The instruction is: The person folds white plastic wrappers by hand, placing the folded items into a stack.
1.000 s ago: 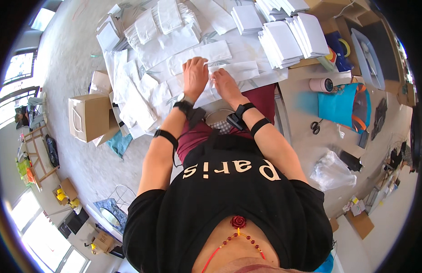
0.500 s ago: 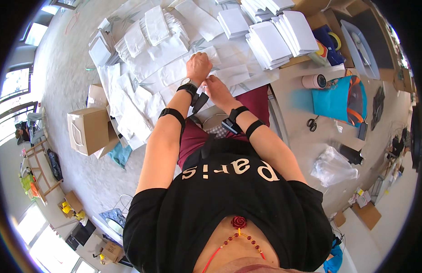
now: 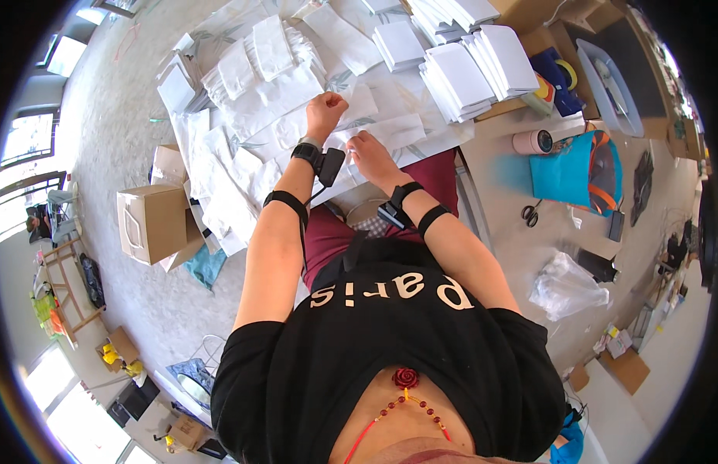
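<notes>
**A count of the room**

Two hands (image 3: pixel 325 110) (image 3: pixel 372 157) at twelve o'clock. One brown cardboard box (image 3: pixel 151 223) at nine o'clock, one pair of scissors (image 3: pixel 530 214) and one roll of tape (image 3: pixel 533 141) at three o'clock, one clear plastic bag (image 3: pixel 564 284) at four. White paper stacks (image 3: pixel 482 73): at least four (loose sheets beyond counting).

left hand (image 3: pixel 325 110): fist closed, 12 o'clock | right hand (image 3: pixel 370 156): fingers curled, 1 o'clock | forearms extended, converging

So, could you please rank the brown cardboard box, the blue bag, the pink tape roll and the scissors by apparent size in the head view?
1. Blue bag and brown cardboard box: look alike, unranked.
2. Pink tape roll.
3. Scissors, close to the roll.
</notes>
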### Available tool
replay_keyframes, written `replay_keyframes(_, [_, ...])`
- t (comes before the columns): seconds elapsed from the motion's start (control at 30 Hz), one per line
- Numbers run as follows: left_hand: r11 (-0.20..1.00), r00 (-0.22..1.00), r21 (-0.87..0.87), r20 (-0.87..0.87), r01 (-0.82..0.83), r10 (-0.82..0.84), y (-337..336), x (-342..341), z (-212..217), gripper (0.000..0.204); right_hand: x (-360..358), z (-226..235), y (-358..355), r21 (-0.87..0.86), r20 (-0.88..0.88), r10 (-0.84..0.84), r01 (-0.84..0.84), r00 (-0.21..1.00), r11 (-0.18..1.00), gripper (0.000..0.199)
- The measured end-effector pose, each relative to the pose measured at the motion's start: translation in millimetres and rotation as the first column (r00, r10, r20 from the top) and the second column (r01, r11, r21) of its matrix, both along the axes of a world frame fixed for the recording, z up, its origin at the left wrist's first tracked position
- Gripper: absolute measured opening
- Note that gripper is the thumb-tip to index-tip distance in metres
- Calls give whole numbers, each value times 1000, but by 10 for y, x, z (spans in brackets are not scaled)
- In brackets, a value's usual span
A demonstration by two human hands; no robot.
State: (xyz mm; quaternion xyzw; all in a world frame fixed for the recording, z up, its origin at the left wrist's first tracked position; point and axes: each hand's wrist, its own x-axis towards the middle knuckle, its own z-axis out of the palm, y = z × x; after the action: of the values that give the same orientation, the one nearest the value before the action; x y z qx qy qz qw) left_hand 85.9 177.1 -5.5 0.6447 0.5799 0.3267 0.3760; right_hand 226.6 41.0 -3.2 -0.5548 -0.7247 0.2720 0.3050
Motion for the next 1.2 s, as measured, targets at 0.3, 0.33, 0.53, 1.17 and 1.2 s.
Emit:
replay_keyframes(0.3, [967, 797, -217, 555, -136, 237, -135, -630, 197, 11, -12, 43, 23, -5, -7, 26, -26, 1000, 1000, 20])
replay_keyframes(0.33, [968, 757, -182, 604, -173, 249, -155, -768, 224, 9, -25, 60, 23, -16, -18, 20, -20, 1000, 1000, 21])
replay_keyframes(0.53, [938, 777, 60, 580, -341, 245, -550, -1137, 1139, 14, -182, 615, 70, 16, -218, -32, 37, 975, 999, 18])
replay_keyframes(1.17, [928, 997, 365, 22, -77, 74, -1299, -533, 928, 12, -423, 867, -101, -41, -358, -158, 154, 920, 987, 12])
replay_keyframes(1.2, [926, 997, 369, 18, -80, 79, -1301, -524, 902, 11, -415, 836, -108, -47, -363, -162, 156, 917, 987, 12])
